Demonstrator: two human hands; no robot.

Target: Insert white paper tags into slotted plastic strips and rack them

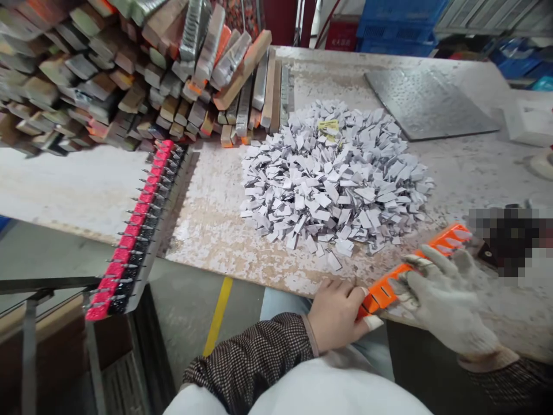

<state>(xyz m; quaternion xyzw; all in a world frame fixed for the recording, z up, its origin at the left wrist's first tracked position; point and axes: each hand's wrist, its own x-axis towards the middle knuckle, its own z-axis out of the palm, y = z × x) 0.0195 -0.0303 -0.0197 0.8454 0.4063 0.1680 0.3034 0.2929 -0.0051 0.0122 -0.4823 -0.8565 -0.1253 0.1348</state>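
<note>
While left hand (339,314) is gripping near end of orange strip (380,294) between thumb and fingers, gloved right hand (449,305) is laying fingers across strip farther up; cannot tell whether right grasp is closed. Strip slanting at near right side of white-chip pile (337,184). Yellow label (329,127) resting on pile's far part. Left of pile: pink-and-black pinned strip (129,242) overhanging edge of worktop (207,202). Stacked bars (108,92) lying beyond pile, leftward; grey plate (432,104) lying beyond it, rightward.

Orange strip (382,291) glossy, plastic-looking; glove (447,305) matt knit cloth; tabletop (211,225) rough (patchy, worn)
</note>
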